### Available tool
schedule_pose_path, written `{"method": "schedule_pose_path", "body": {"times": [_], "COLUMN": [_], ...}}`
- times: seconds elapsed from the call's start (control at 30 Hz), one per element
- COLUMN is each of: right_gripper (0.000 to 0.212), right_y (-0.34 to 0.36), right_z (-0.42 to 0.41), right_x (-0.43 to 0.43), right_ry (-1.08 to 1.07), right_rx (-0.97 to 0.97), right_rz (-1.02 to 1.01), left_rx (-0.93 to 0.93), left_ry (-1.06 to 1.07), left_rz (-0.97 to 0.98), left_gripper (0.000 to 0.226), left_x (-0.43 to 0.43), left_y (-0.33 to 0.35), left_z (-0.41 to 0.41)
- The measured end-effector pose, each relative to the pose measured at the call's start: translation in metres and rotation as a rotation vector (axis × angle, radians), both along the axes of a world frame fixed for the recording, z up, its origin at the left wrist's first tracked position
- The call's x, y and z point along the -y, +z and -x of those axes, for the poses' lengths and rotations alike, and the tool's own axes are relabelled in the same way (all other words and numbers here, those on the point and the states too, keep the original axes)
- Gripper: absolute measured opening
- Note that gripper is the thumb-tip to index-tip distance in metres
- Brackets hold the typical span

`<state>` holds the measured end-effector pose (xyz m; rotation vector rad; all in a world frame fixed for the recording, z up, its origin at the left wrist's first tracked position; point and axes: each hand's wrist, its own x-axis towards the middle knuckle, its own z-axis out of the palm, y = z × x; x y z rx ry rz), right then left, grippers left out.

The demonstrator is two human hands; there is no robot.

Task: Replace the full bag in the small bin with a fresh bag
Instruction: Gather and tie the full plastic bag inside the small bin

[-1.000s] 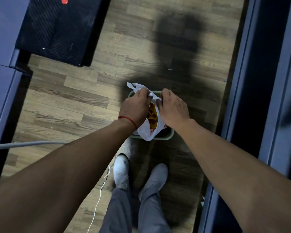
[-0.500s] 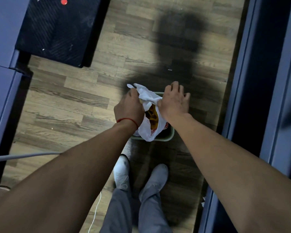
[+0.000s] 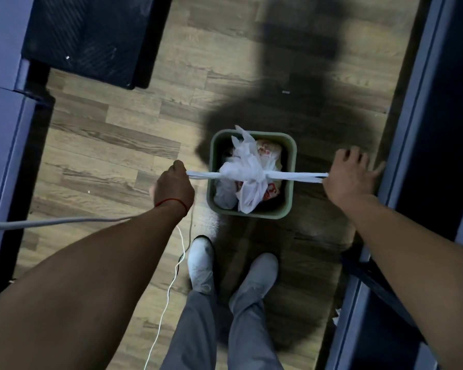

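A small square green bin [image 3: 291,161] stands on the wooden floor in front of my feet. Inside it sits a full white plastic bag [image 3: 247,172] with red and orange print showing through. Its two handles are stretched taut sideways across a knot above the bin. My left hand [image 3: 174,186], with a red string at the wrist, is shut on the left handle, left of the bin. My right hand [image 3: 349,177] grips the right handle, right of the bin, its outer fingers spread.
A dark ribbed mat or box [image 3: 91,36] lies at the far left. Blue-grey furniture [image 3: 0,124] lines the left side, and dark blue frames [image 3: 422,129] the right. A grey cable [image 3: 64,222] and a thin white cord [image 3: 171,284] cross the floor by my feet [image 3: 201,263].
My hands were together over the bin, working the bag's handles. They have now pulled apart to the left and right, drawing the handles tight into a knot.
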<state>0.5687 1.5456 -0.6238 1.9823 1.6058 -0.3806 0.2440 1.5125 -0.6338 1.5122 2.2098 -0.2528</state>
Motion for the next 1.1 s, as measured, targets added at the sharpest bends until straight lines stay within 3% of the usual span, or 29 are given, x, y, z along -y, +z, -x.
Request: {"method": "schedule_pose_path", "body": {"times": [0.17, 0.3, 0.4, 0.57, 0.67, 0.87, 1.1], "right_gripper": [0.062, 0.045, 0.029, 0.026, 0.037, 0.065, 0.073], "right_y": [-0.003, -0.002, 0.001, 0.002, -0.001, -0.022, -0.053], "right_z": [0.0, -0.003, -0.007, -0.012, -0.018, -0.031, -0.059], "right_x": [0.004, 0.003, 0.001, -0.005, -0.004, 0.006, 0.015], "right_ry": [0.028, 0.072, 0.132, 0.157, 0.091, 0.016, -0.064], "right_rx": [-0.015, -0.091, -0.103, -0.063, -0.033, -0.044, -0.044], "right_rz": [0.024, -0.005, -0.069, -0.092, -0.095, -0.047, -0.021], "left_rx": [0.039, 0.128, 0.077, -0.067, -0.08, -0.113, -0.2], "left_ry": [-0.035, -0.147, -0.213, -0.29, -0.293, -0.324, -0.282], "left_rz": [-0.058, -0.131, -0.105, 0.028, 0.017, 0.024, 0.07], "left_gripper": [0.017, 0.023, 0.029, 0.055, 0.065, 0.065, 0.065], "left_x": [0.0, -0.006, -0.016, -0.021, -0.019, -0.02, -0.023], "left_y": [-0.004, 0.003, 0.008, 0.0, -0.009, -0.036, -0.063], "left_z": [0.0, -0.002, -0.001, 0.002, 0.01, 0.019, 0.033]}}
